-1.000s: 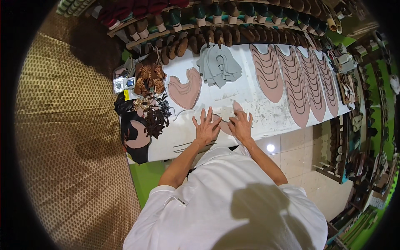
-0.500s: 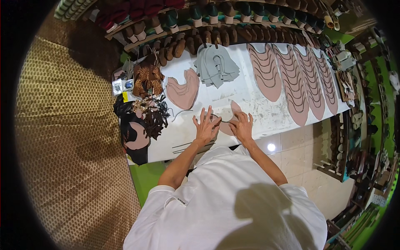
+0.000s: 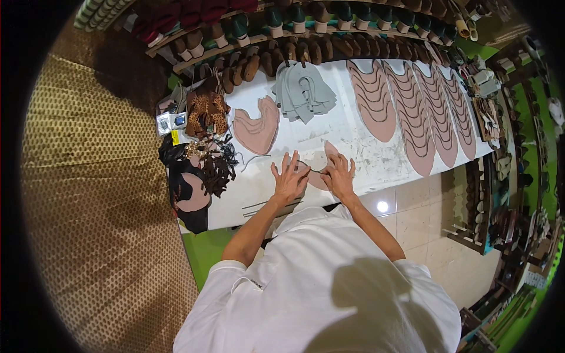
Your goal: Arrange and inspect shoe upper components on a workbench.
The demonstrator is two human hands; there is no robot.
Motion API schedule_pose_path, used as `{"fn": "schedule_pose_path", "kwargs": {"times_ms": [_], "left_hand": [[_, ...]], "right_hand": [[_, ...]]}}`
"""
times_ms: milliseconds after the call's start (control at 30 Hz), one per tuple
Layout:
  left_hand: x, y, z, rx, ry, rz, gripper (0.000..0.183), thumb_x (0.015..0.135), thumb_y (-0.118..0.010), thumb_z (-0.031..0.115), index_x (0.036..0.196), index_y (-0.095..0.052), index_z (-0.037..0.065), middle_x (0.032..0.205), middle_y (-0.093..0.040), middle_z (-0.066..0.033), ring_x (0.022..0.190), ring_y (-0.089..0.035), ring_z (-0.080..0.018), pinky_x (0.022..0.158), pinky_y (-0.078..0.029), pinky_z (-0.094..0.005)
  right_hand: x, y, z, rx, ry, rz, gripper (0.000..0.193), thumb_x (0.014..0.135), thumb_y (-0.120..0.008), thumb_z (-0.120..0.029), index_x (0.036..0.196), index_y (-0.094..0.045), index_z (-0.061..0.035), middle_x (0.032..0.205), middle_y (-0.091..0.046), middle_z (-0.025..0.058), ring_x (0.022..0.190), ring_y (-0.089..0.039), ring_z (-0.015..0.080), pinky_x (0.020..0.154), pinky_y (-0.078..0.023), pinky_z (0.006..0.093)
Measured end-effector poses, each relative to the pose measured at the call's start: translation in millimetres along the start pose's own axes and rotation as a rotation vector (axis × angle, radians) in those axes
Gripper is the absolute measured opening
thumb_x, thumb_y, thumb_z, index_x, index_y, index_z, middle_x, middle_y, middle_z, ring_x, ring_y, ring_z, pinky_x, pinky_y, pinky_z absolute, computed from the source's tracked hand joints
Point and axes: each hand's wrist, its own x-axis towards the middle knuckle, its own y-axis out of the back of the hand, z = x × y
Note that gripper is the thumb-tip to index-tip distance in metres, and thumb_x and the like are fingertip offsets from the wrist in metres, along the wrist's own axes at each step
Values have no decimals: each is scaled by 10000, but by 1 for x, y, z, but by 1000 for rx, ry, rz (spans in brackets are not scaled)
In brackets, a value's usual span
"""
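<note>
1. A gold patterned sheet (image 3: 88, 194) fills the left side of the scene.
2. The white, smudged tabletop (image 3: 371, 170) stretches across the middle, with rows of shoes (image 3: 299, 19) along its far side.
3. Four columns of overlapping pink pieces (image 3: 422, 156) with dark curved edges lie on the right part of the tabletop.
4. A fanned pile of grey pieces (image 3: 288, 100) lies at the far middle; left of it and nearer is a pink stack (image 3: 257, 135) with a curved notch at its far end.
5. Leopard-print material (image 3: 206, 112) and dark scraps (image 3: 218, 170) crowd the left end.
6. The person's hands are side by side at the near middle. The left hand (image 3: 289, 178) has its fingers fanned; the right hand (image 3: 339, 176) is bent, fingertips lowered.
7. A single pink piece (image 3: 318, 181) lies flat on the tabletop, beneath and between the hands.
8. A thin dark strip (image 3: 316, 170) runs over that piece between the hands' fingertips; whether either hand pinches it cannot be told.
</note>
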Motion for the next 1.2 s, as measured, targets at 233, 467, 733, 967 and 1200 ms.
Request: {"fn": "schedule_pose_path", "kwargs": {"times_ms": [233,467,733,967,1200], "left_hand": [[1,3,2,-34,-13,19,378,955,-668,356,1332,-698,347,1755,-139,-114,1592,-115,-403,1120,-99,-812],[2,3,0,23,-50,26,375,979,-644,390,1350,-685,356,1749,-159,-131,1588,-123,-400,1118,-96,-790],[8,4,2,192,-220,88,396,945,-674,325,1337,-679,270,1741,-195,-105,1576,-209,-369,1106,-168,-800],[1,3,11,-22,-51,55,435,950,-676,239,1378,-650,316,1746,-172,-116,1569,-187,-410,1113,-152,-779],[-5,-1,11,97,-89,41,427,967,-664,245,1386,-641,327,1746,-177,-111,1569,-197,-396,1118,-152,-767]], "right_hand": [[-2,-2,-1,-36,67,20,134,873,-762,-234,887,-775,-101,1526,-495,101,1513,-308,359,1220,-118,658],[-8,-4,-6,4,44,-15,143,855,-771,-248,843,-794,-107,1495,-531,87,1507,-332,358,1207,-119,674],[0,-2,2,-18,53,49,121,839,-771,-229,835,-805,-112,1452,-549,76,1479,-360,362,1206,-125,667],[5,-2,6,-49,69,8,112,831,-757,-226,848,-809,-128,1423,-558,71,1479,-358,361,1204,-122,675],[9,-1,7,-49,83,-3,113,833,-752,-228,836,-803,-128,1413,-563,75,1470,-373,352,1207,-133,671]]}}
